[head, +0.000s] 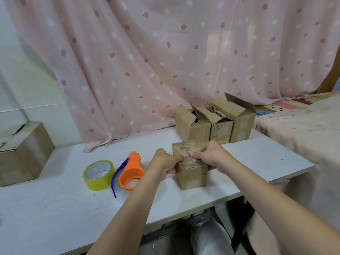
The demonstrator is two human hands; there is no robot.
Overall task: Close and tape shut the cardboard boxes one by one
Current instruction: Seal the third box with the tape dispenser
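- No writing is legible on the box (191, 172), tape roll (98, 174) or dispenser (131, 171).
- Left hand (165, 162) grips the box's left side, thumb on the lid.
- Right hand (209, 155) holds the right side; its fingers curl round the edge, thumb pressing the closed flaps.
- The box is worn, flaps shut, standing on the worktop (55, 208) near its front edge.
- Three open boxes (215, 124) stand behind.
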